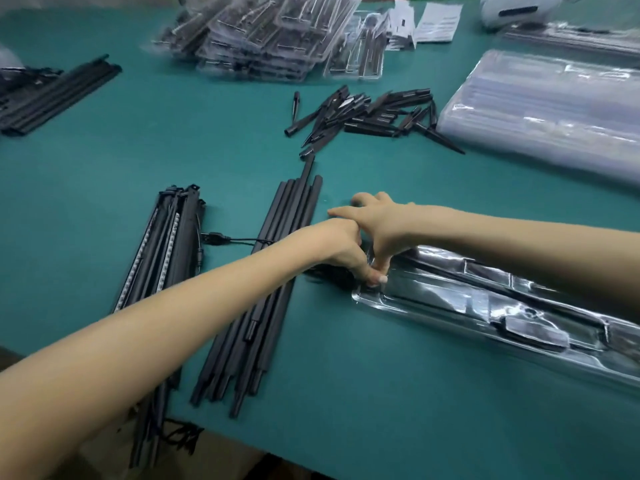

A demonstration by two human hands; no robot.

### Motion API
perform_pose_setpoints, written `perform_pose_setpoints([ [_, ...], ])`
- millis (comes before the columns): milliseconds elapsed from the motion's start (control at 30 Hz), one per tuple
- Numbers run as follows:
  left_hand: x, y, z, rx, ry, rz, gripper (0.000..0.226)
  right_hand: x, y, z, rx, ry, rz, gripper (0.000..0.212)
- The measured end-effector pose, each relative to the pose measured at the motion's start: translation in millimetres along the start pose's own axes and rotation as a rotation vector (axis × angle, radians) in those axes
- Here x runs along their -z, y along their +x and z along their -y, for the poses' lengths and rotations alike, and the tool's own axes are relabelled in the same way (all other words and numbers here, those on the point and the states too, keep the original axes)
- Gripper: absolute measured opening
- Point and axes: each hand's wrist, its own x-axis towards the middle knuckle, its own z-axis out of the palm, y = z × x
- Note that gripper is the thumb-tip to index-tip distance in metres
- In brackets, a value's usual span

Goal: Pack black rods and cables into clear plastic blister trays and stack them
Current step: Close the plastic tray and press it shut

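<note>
A clear blister tray point(433, 299) lies on the green table at right, with a long black rod point(485, 289) and a dark part in its recesses. Both hands meet at the tray's left end. My left hand point(343, 251) curls down over a black cable bundle point(332, 273) at that end. My right hand point(377, 226) presses fingertips down onto the tray's corner, other fingers spread. A bundle of black rods point(263, 289) lies under my left forearm. A USB cable point(225, 239) runs from it leftward.
LED strip bars point(162, 244) lie left of the rods. Short black spikes point(367, 114) are heaped at centre back. Packed trays point(263, 32) are piled at the far edge. Empty clear trays point(554, 109) are stacked at right. More black bars point(52, 95) sit far left.
</note>
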Motion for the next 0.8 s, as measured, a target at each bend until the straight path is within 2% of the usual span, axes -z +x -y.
perform_pose_setpoints([
  [67, -2.4, 4.8, 0.7, 0.002, 0.007, -0.006, 0.085, -2.6, 0.8, -1.1, 0.011, 0.020, -0.013, 0.129],
  [167, -3.6, 6.1, -2.4, 0.008, 0.062, 0.036, 0.087, -10.3, 1.5, -3.4, 0.043, 0.038, -0.057, 0.128],
  [367, -5.3, 9.1, -1.5, -0.008, 0.052, 0.027, 0.073, -12.3, 5.0, -3.0, 0.040, 0.102, -0.061, 0.125],
  [500, -3.0, 1.1, 0.2, -0.095, 0.022, -0.017, 0.060, -8.7, -0.8, -3.7, 0.065, 0.118, -0.101, 0.121],
  [567, -2.3, -4.4, 2.7, -0.142, 0.067, -0.073, 0.052, -6.5, -2.3, -9.3, 0.079, 0.128, -0.116, 0.122],
  [667, -8.5, -11.4, 6.5, -0.100, 0.179, -0.141, 0.054, -5.7, -4.8, -18.3, 0.063, 0.136, -0.125, 0.122],
  [733, -11.8, -17.0, 9.1, -0.060, 0.150, -0.104, 0.050, -9.0, -9.1, -26.4, 0.041, 0.163, -0.145, 0.116],
  [800, -11.3, -23.1, 11.9, -0.071, 0.080, -0.022, 0.034, -15.3, -16.3, -36.5, 0.030, 0.243, -0.169, 0.105],
])
